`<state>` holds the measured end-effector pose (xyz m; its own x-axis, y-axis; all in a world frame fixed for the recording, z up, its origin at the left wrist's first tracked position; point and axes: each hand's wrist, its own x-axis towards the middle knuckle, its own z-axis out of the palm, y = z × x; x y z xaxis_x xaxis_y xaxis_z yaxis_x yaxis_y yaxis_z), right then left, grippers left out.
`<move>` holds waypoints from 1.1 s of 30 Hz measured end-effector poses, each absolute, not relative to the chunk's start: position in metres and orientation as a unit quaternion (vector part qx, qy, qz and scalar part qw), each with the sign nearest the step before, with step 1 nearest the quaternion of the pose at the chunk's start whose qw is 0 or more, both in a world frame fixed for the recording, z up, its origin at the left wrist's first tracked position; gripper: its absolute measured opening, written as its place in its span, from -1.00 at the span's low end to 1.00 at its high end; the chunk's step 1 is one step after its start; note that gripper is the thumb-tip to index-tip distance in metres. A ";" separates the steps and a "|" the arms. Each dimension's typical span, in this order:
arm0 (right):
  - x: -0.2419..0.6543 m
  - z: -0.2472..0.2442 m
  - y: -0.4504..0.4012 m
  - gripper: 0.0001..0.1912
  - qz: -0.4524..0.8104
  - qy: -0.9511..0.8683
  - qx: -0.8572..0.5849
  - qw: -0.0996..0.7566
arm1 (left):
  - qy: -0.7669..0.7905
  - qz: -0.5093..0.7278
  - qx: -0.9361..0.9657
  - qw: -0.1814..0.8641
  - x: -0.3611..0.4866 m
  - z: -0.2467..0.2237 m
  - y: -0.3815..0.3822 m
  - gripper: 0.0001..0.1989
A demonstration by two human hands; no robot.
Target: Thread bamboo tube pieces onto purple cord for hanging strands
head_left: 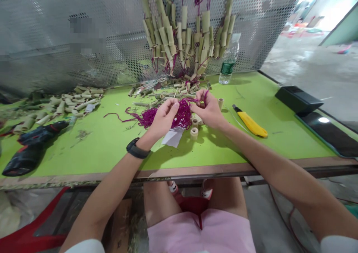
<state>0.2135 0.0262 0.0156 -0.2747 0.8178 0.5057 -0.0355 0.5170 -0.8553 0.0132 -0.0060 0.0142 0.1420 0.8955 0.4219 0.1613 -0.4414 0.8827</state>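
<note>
A tangled heap of purple string (183,113) lies on the green table top between my hands. My left hand (165,115), with a black band on its wrist, pinches a thin pale stick (175,92) above the heap. Purple string runs to my right hand (208,109), whose fingers are closed on it, with a strand looped by the forefinger. Below my right hand stand short pale bamboo rings (194,133). A white paper piece (173,137) lies under the front of the heap.
A yellow cutter (251,124), a black box (298,99) and a phone (330,133) lie right. Bottle (228,64) stands behind. Bamboo strings (187,36) hang against the metal mesh (117,29). Cut bamboo (67,103) and a drill (35,144) lie left.
</note>
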 end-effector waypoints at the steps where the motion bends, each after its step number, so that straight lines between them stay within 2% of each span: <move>1: 0.214 0.017 0.024 -0.63 0.398 -0.701 -0.277 0.523 | 0.394 0.523 0.674 0.343 0.014 0.016 -0.007 -0.47; 5: 0.214 0.021 0.015 -0.70 0.369 -0.751 -0.263 0.481 | 0.386 0.526 0.690 0.313 0.016 0.018 -0.008 -0.46; 13: 0.212 0.024 0.016 -0.67 0.329 -0.764 -0.280 0.478 | 0.388 0.524 0.691 0.311 0.017 0.016 -0.009 -0.46; 24: 0.216 0.020 0.022 -0.71 0.322 -0.794 -0.285 0.429 | 0.404 0.521 0.699 0.278 0.016 0.015 -0.009 -0.59; 33: 0.218 0.019 0.026 -0.82 0.275 -0.836 -0.267 0.392 | 0.388 0.525 0.692 0.308 0.016 0.013 -0.008 -0.79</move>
